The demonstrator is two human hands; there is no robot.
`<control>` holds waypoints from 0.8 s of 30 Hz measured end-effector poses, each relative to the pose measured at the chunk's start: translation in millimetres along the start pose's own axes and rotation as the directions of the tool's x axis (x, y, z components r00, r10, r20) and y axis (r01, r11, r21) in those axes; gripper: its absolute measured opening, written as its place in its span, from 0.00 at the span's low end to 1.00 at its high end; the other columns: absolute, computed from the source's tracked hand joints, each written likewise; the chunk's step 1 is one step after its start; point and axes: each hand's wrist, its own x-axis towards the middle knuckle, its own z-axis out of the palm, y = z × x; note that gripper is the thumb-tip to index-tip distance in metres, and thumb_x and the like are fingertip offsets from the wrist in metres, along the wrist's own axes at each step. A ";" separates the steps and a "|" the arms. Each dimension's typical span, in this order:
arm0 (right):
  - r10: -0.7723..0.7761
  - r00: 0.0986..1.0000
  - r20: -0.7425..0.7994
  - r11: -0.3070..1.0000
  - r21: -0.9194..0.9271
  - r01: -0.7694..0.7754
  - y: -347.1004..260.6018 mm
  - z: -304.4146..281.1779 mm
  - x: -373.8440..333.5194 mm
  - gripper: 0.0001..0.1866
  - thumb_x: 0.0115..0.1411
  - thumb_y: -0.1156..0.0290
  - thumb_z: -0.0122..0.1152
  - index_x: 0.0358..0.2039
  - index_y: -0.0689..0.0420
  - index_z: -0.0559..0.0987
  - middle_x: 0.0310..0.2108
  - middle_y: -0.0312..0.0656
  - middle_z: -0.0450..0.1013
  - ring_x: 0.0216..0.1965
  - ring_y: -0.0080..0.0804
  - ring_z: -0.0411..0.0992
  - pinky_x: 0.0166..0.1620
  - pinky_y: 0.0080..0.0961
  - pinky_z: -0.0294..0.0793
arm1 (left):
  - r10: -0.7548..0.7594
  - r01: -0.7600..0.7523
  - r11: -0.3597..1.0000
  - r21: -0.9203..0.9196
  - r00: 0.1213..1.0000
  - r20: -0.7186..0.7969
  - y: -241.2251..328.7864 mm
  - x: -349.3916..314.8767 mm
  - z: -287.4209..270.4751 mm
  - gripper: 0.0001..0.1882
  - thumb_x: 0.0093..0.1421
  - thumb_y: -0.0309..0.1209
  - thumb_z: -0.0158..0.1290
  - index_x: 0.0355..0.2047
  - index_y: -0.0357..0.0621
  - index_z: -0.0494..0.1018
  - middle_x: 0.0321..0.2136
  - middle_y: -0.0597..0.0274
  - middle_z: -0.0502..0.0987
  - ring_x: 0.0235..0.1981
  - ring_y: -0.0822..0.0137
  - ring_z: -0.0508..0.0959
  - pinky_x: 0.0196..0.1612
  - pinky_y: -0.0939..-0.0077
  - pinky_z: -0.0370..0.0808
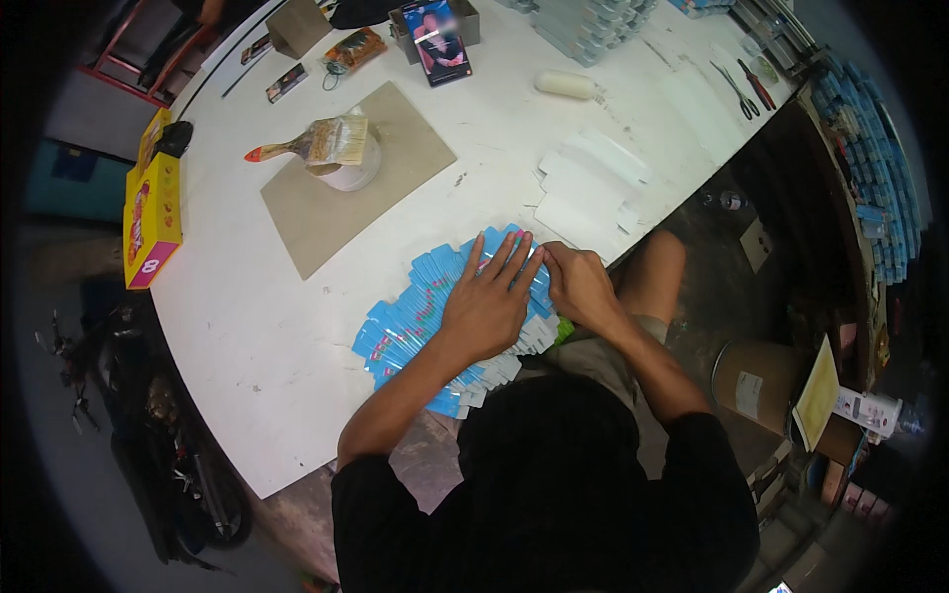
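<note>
A fan of overlapping flat blue printed cartons [395, 321] lies along the near edge of the table. My left hand [486, 304] rests flat on the fan's right part, with its fingers stretched out. At the right end of the fan, my right hand [581, 285] has its fingers closed at the edge of the cartons, close to the left fingertips. Its grip is partly hidden, but it seems to pinch the end carton. Pale flaps show along the fan's near side.
A paintbrush [334, 141] lies across a white tub [356, 173] on a grey board [395, 133]. White flat sheets [588, 188] lie right of it. Farther off are a white cylinder [564, 84], scissors [736, 94], pliers [757, 87] and stacked cartons [593, 25]. A yellow box [151, 222] stands left.
</note>
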 end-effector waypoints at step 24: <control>-0.193 0.947 -0.256 0.939 -0.327 0.103 43.6 -5.2 -6.4 0.24 0.59 0.75 0.70 0.57 0.62 0.80 0.43 0.52 0.77 0.47 0.51 0.75 0.52 0.44 0.72 | 0.012 -0.016 0.996 -0.091 0.999 -0.040 6.0 0.0 -10.7 0.37 0.67 0.47 0.56 0.63 0.24 0.70 0.66 0.36 0.71 0.73 0.45 0.65 0.77 0.45 0.51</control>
